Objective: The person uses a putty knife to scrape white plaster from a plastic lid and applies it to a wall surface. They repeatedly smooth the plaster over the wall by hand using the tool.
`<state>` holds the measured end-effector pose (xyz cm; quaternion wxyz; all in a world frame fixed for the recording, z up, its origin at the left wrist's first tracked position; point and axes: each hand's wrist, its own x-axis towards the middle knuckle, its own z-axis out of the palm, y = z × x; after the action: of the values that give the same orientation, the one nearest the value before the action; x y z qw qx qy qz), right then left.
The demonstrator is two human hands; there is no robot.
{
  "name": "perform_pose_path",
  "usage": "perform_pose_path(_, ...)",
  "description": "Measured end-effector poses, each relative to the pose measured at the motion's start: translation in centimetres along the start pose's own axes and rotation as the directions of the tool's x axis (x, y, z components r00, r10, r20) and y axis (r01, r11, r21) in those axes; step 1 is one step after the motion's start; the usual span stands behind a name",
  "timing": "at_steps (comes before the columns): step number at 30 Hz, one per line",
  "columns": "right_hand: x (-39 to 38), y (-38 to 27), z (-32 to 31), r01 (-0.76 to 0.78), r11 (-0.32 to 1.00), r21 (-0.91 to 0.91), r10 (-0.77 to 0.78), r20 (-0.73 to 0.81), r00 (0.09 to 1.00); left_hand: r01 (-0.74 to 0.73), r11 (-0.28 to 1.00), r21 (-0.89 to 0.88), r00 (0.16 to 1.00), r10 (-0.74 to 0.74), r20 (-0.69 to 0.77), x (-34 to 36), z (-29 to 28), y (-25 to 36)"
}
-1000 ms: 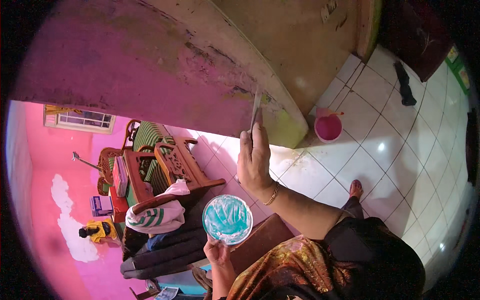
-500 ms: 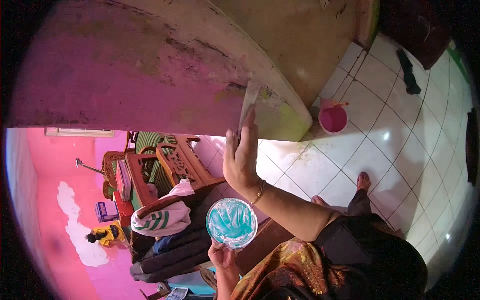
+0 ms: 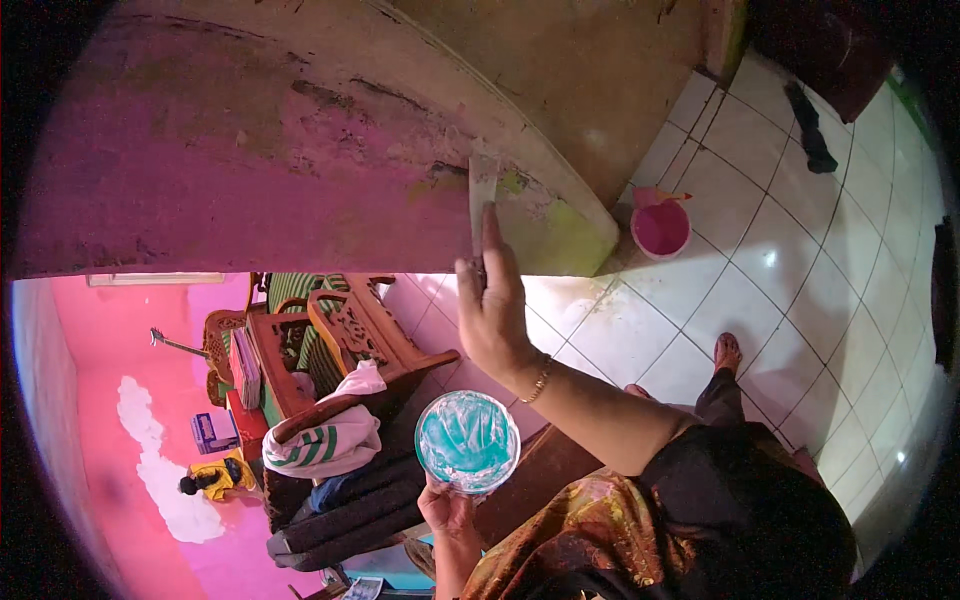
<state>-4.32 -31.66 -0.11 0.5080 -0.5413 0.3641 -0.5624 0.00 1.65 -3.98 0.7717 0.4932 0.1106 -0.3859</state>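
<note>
The scraper (image 3: 482,185) is grasped in the right hand (image 3: 497,325), its handle mostly hidden by the fingers and its forefinger stretched along toward the blade. The blade is set against the wall (image 3: 250,205), just beside a dark crack and a green patch near the wall's curved edge; how firmly it is pressed cannot be told. A bracelet (image 3: 541,380) is worn on the right wrist.

The dish (image 3: 467,441) is gripped at its near rim by the left hand (image 3: 447,508) and is held below the right hand, well apart from the wall. Its turquoise inside is smeared with white paste.

On the tiles (image 3: 735,250), a pink bucket (image 3: 661,229) is seen near the wall's end, with something thin and orange at its rim. A white cloth (image 3: 325,437) with green stripes is draped over a chair.
</note>
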Motion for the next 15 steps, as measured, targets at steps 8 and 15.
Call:
perform_pose_path(8, -0.5, 0.3, 1.6, 0.0, 1.0, -0.021, 0.0, -0.018, 1.0, 0.044, 0.998, 0.041, 0.998, -0.046, 0.05, -0.4, 2.0, 0.2)
perform_pose_path(15, -2.4, -1.0, -0.2, 0.031, 0.998, -0.061, -0.027, 0.061, 0.998, 0.004, 1.0, 0.029, 0.998, -0.005, 0.059, 0.8, -0.6, 0.4)
